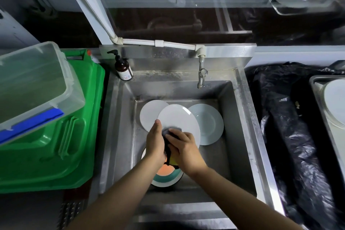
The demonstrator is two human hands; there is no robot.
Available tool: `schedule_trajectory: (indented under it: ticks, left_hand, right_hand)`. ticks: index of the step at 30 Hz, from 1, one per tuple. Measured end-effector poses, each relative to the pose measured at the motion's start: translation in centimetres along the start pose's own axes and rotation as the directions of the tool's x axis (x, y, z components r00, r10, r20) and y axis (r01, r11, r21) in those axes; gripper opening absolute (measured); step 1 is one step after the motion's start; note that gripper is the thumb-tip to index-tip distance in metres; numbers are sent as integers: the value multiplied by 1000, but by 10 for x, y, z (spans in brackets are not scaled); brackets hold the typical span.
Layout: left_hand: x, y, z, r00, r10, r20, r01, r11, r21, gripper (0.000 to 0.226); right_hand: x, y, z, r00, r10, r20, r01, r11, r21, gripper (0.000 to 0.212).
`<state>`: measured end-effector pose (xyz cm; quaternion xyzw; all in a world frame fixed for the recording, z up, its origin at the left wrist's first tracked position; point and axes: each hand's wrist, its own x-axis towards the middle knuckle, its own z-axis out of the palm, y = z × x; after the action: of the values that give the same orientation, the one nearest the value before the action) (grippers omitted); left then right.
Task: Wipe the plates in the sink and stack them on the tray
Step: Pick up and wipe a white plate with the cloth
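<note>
- I see the steel sink [240, 117] in the middle of the view; its basin holds all the plates that are not yet on the tray.
- A green bin [56, 155] stands just beside the left edge of the sink, and a clear box [35, 84] with a blue lid part lies tilted on top of it.
- A black bag [291, 136] covers the counter at the right edge of the sink.
- The tray [317, 99] lies on this bag at the far right, partly cut by the frame; one white plate, the stacked plate [336, 102], is already on it.
- My held plate [179, 119] is white and tilted above the basin, near its middle; it overlaps two others.
- The left plate [147, 112] lies toward the back left corner of the basin, partly under the held plate.
- The right plate [211, 123] lies toward the back right of the basin, flat on the bottom.
- A colored plate [166, 175], orange and teal, lies near the front edge of the basin, under my arms.
- My left hand [155, 142] grips the near rim of the held plate, thumb up on its face.
- My right hand [184, 147] presses a sponge [172, 155], dark with a yellow part, on the held plate; fingers are curled on it. The two hands are together, touching.
- A soap bottle [123, 69] stands on the back left corner of the sink.
- The tap [201, 76] hangs over the back edge, to the right.
</note>
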<state>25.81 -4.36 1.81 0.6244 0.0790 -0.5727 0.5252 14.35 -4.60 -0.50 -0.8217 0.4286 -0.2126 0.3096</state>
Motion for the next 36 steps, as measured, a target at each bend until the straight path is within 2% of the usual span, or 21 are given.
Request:
schedule_trajectory:
  ticks: [3, 7, 11, 14, 16, 18, 21, 23, 26, 29, 33, 36]
  left_hand:
    - [4, -13, -2, 999, 39, 38, -36, 996, -80, 55]
    - [9, -16, -2, 998, 20, 66, -8, 984, -179, 54]
    - [23, -2, -7, 1000, -15, -11, 14, 997, -79, 69]
    - [29, 0, -15, 999, -34, -14, 34, 999, -38, 74]
    - [28, -6, -20, 999, -49, -17, 48, 998, -45, 73]
    - [25, -14, -24, 998, -56, 2, 57, 997, -47, 69]
    - [18, -27, -26, 1000, 3, -26, -1, 999, 46, 49]
    - [13, -27, -24, 1000, 6, -5, -6, 1000, 10, 45]
    - [18, -16, -22, 1000, 12, 25, -11, 998, -61, 56]
    - [24, -3, -24, 997, -46, 65, 53, 993, -105, 67]
    - [24, -7, -31, 994, -98, 45, 101, 991, -85, 67]
    - [19, -20, -31, 997, -51, 55, 54, 997, -54, 55]
  right_hand:
    - [39, 2, -2, 995, 96, -12, -96, 995, 3, 45]
    - [49, 0, -2, 996, 94, 6, -94, 995, -44, 51]
    - [2, 2, 12, 1000, -2, 10, 3, 998, -66, 33]
    - [-21, 12, 18, 996, -26, 80, 29, 999, -41, 32]
    - [-15, 19, 18, 995, -20, 100, 28, 997, -77, 31]
    - [6, 21, 15, 1000, 14, 26, -10, 993, -120, 31]
    - [38, 19, 6, 996, 69, -54, -77, 985, -156, 32]
    - [45, 18, 5, 996, 33, -79, -48, 979, -198, 33]
    - [25, 10, 5, 987, -62, -145, 22, 965, -260, 34]
    - [-13, 9, 7, 977, -199, -75, 166, 936, -312, 38]
    - [-20, 23, 8, 971, -236, 27, 232, 914, -332, 55]
    - [9, 30, 4, 982, -188, -19, 174, 936, -305, 40]
